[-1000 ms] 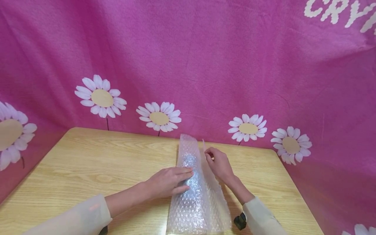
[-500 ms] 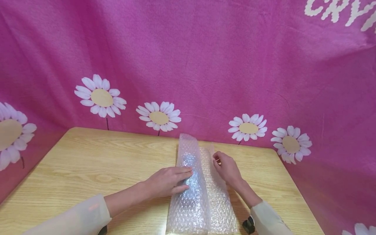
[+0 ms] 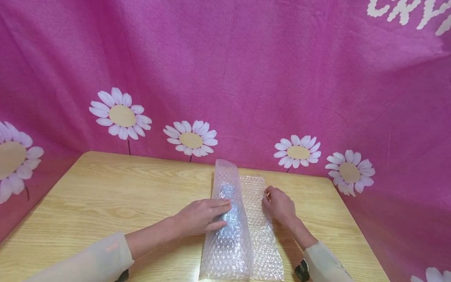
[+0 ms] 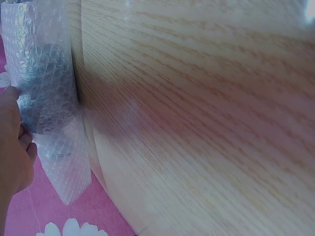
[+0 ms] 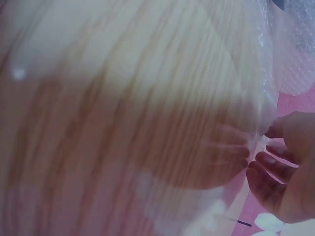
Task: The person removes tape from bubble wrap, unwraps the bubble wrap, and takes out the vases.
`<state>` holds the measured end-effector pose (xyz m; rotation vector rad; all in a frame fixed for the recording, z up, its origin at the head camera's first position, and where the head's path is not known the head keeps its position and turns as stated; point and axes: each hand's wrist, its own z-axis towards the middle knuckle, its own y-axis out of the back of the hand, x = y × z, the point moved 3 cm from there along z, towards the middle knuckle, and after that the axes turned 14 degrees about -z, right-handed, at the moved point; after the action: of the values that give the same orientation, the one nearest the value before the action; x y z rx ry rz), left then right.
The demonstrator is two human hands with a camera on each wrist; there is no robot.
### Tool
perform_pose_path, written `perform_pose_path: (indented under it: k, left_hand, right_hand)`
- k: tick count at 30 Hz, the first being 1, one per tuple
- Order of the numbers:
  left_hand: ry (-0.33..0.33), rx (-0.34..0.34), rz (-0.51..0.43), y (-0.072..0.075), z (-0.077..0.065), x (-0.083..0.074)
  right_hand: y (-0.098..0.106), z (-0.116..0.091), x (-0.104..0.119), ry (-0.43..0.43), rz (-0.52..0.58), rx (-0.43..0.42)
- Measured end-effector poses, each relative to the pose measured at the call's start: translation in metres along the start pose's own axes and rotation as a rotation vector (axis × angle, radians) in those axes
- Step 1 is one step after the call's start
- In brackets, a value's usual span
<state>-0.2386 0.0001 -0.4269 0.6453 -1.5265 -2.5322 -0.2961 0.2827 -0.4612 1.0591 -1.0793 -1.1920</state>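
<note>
A strip of bubble wrap lies lengthwise on the table, rolled over something bluish. In the left wrist view a dark, bulky thing shows through the layers; its kind is blurred by the bubbles. My left hand rests on this roll with fingers extended across it. To the right of the roll, a flat flap of the same wrap is spread out. At the flap's right edge, my right hand pinches the film between thumb and fingertips, also seen in the right wrist view.
The wood-grain table reaches back to a pink cloth printed with white daisies, which hangs behind and at both sides. The roll's far end sits by the table's back edge. A black wrist device is at the right cuff.
My right hand has moved right and slightly toward me, drawing the flap out from the roll until it lies flatter and wider. The left hand has stayed in place on the roll.
</note>
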Motion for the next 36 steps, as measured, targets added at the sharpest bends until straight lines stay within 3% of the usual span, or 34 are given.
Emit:
perform_pose_path:
  k: [7, 15, 20, 23, 26, 31, 36]
  left_hand:
    - [-0.008, 0.0, 0.019, 0.002, 0.001, -0.001]
    - [-0.008, -0.003, 0.016, 0.001, 0.0, -0.001]
    - [-0.008, 0.005, 0.013, 0.001, 0.0, 0.0]
    - [-0.01, 0.004, 0.015, 0.002, 0.0, 0.001]
    - [-0.003, 0.007, 0.01, 0.004, 0.0, 0.001]
    - [0.006, 0.001, -0.016, 0.004, -0.003, 0.003]
    - [0.001, -0.013, -0.032, 0.004, -0.005, 0.003]
  right_hand:
    - [0.001, -0.001, -0.003, -0.024, -0.022, 0.009]
    - [0.013, -0.004, 0.002, -0.03, 0.035, -0.094]
    - [0.025, -0.012, 0.012, 0.05, 0.111, -0.174]
    - [0.033, -0.018, 0.023, 0.112, 0.2, -0.175]
    - [0.04, -0.026, 0.037, 0.163, 0.318, -0.121]
    - [0.046, -0.043, 0.064, 0.251, 0.477, 0.044]
    - [0.048, -0.057, 0.081, 0.325, 0.523, 0.159]
